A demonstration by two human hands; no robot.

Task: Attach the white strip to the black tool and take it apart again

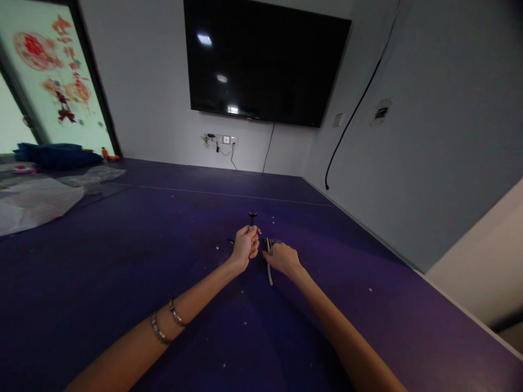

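My left hand (pixel 244 249) is closed around a slim tool with a dark, T-shaped head (pixel 252 216). Its head points up and away from me, rather like a razor, but it is too small to be sure. Beside it, my right hand (pixel 283 257) is low over the purple surface, with its fingers curled down and its thumb against a thin, light grey handle (pixel 270 276). That handle has a dark end, partly covered by the fingers. A small dark piece (pixel 231 240) lies just left of my left hand.
White crumbs (pixel 217 248) are scattered over the purple surface (pixel 163 261). Clear plastic sheeting (pixel 36 204) and a dark blue bundle (pixel 61 157) lie at far left. A television (pixel 261 60) hangs on the back wall; a black cable (pixel 359 109) dangles at right.
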